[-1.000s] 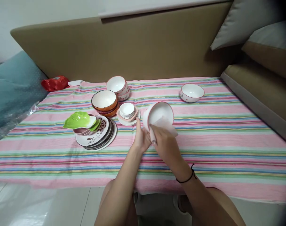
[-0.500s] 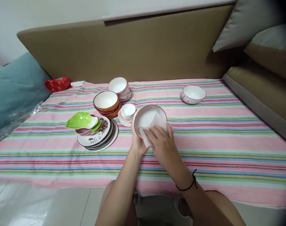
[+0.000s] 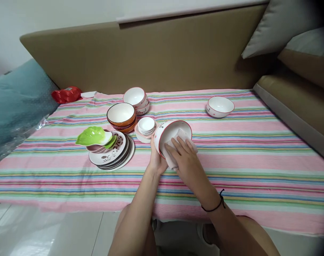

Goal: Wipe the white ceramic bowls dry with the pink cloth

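Observation:
A white bowl with a red rim (image 3: 164, 137) is tilted to the right above the striped cloth, its mouth turned toward my right hand. My left hand (image 3: 157, 158) grips it from below and the left; some of those fingers are hidden behind the bowl. My right hand (image 3: 185, 158) presses a pale wiping cloth (image 3: 172, 162) against the inside of the bowl near the lower rim. Just left of the held bowl stands a stack of small white dishes (image 3: 146, 125) on a pink-edged plate.
Left are stacked plates (image 3: 111, 156) topped by a green leaf-shaped dish (image 3: 92, 136), orange-sided bowls (image 3: 121, 113) and more red-rimmed bowls (image 3: 134, 97). Another red-rimmed bowl (image 3: 220, 107) stands right on the striped tablecloth (image 3: 244, 163). A red bag (image 3: 66, 95) lies far left by a blue cushion (image 3: 20, 103).
The held bowl has tipped to the right, so its patterned outer side now shows. My right hand with the wiping cloth has shifted slightly right along the bowl's inside.

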`<state>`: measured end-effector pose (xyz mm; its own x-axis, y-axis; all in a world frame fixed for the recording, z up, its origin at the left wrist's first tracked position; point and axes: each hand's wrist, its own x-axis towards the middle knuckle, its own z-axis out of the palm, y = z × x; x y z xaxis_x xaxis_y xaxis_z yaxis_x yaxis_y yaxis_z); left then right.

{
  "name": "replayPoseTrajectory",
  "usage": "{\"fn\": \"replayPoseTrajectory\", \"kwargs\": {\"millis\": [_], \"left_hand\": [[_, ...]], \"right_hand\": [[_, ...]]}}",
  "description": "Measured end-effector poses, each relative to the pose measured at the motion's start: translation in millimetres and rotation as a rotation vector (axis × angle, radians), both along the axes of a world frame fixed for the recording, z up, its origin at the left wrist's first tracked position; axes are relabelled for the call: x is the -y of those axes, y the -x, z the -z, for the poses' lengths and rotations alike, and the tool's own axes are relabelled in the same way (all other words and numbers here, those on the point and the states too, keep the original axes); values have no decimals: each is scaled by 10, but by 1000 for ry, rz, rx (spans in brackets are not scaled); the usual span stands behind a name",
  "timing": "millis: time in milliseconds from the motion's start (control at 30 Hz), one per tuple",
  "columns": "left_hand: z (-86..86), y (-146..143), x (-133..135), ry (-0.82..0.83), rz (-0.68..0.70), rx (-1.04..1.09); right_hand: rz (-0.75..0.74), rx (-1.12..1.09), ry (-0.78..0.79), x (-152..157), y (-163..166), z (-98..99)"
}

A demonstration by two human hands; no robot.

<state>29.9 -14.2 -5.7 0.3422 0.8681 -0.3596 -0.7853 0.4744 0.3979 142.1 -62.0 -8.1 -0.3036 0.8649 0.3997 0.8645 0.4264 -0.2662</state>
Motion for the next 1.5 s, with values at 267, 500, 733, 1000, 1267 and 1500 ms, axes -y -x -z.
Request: {"fn": "replayPoseTrajectory", "kwargs": {"millis": [267,500,733,1000,1267,1500], "left_hand": [[70,-131,-5,29,-65,-48],[104,-202,117,-9,15,-120],[191,-52,39,-275,131,-362],[20,11,-16,-117,130,-116],[204,-99,61,-224,129,-177],[313,-140,71,-340,260,-217]], "right_hand": [[-1,-171,16,67,215,-122],[324,-763,114,264,385,-388],[273,-631,-66,164,199,-285],[88,-102,-226,100,159,71],[266,-655,91,167,315,-100],[431,-909,135,187,205,-203]]}}
